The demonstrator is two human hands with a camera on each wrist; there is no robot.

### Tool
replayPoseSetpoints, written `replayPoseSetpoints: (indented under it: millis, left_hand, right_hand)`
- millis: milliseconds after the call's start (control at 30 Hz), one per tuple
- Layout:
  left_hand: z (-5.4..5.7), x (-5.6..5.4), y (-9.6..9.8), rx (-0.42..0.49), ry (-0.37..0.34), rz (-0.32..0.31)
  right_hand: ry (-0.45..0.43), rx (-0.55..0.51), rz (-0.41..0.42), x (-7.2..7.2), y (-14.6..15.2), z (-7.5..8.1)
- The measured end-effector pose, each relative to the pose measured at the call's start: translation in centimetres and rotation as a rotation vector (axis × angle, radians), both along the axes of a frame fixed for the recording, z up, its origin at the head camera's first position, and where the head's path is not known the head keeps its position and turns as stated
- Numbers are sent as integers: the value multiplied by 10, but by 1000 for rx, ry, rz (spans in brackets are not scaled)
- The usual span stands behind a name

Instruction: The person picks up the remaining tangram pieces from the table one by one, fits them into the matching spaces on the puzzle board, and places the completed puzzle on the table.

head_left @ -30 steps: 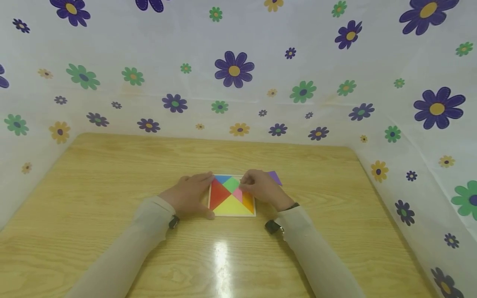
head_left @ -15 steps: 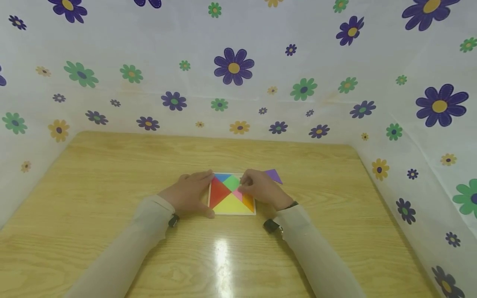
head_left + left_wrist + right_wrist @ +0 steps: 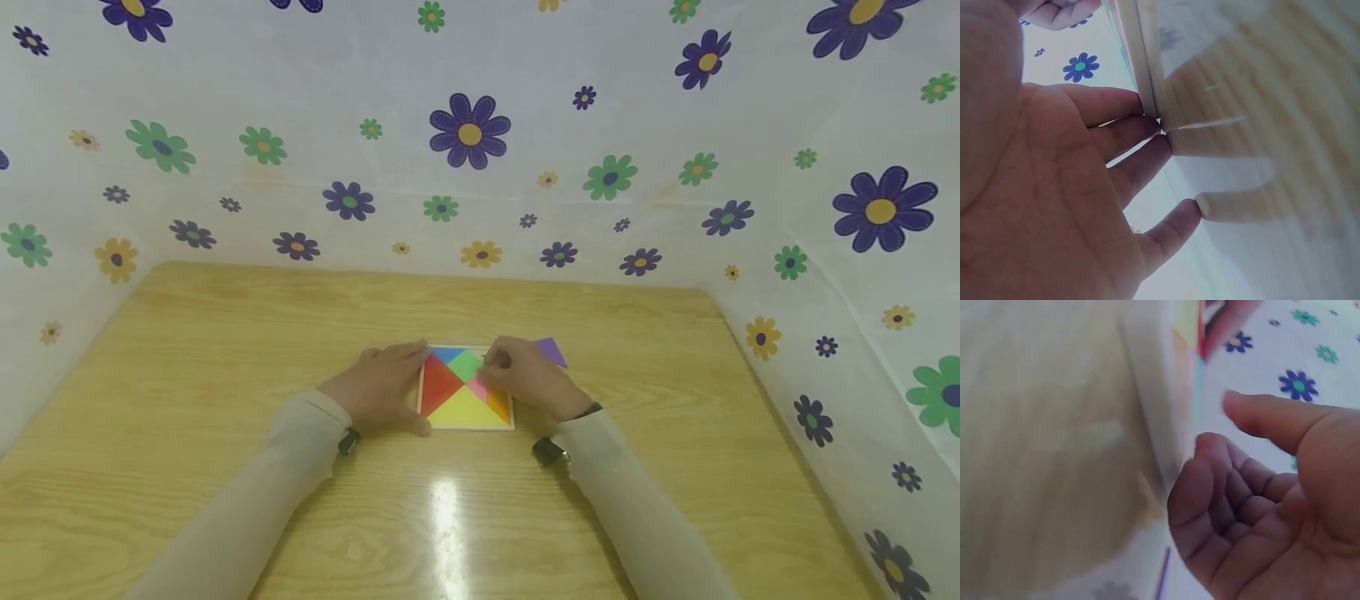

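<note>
A tangram board [image 3: 472,429] with a pale rim lies on the table, bearing red [image 3: 440,385], yellow [image 3: 471,410], blue [image 3: 447,353], green [image 3: 464,365], pink [image 3: 476,386] and orange [image 3: 498,404] pieces. My left hand [image 3: 381,390] rests along its left edge, fingers near the far corner and thumb at the near one. In the left wrist view those fingers [image 3: 1122,137] are extended against the board's side. My right hand [image 3: 528,375], fingers curled, covers the far right corner. The right wrist view shows thumb and forefinger apart, nothing visible between them. A purple triangle [image 3: 552,352] lies just beyond that hand.
The wooden table [image 3: 225,492] is glossy and reflects the light. White flower-printed cloth [image 3: 637,108] stands behind it and along both sides. Dark straps [image 3: 550,452] circle both wrists below pale sleeves.
The right thumb shifts very slightly over the pink and green pieces. The left hand, the board and the purple triangle keep their places; the head view tilts a little.
</note>
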State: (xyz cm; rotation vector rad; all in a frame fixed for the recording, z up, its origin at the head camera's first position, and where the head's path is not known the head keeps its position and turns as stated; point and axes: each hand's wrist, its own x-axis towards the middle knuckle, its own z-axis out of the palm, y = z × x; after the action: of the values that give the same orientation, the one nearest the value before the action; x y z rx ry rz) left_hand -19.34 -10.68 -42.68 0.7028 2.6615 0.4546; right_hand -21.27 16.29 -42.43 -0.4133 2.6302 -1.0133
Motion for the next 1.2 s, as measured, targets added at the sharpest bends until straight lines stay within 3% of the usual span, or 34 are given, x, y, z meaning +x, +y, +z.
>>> replayPoseSetpoints:
  millis: [367, 567, 767, 967, 1200]
  left_hand:
    - [-3, -6, 4, -8, 14, -17]
    - [-7, -4, 4, 19, 12, -12]
    - [-6, 0, 0, 29, 19, 2]
    - [-9, 0, -4, 26, 23, 3]
    - [-3, 0, -2, 29, 21, -12]
  right_hand:
    - [138, 0, -174, 1, 57, 33]
    - [194, 34, -221, 5, 73, 34]
    - [251, 208, -141, -1, 73, 23]
    - [303, 371, 17, -8, 71, 12]
    - [167, 417, 78, -7, 74, 2]
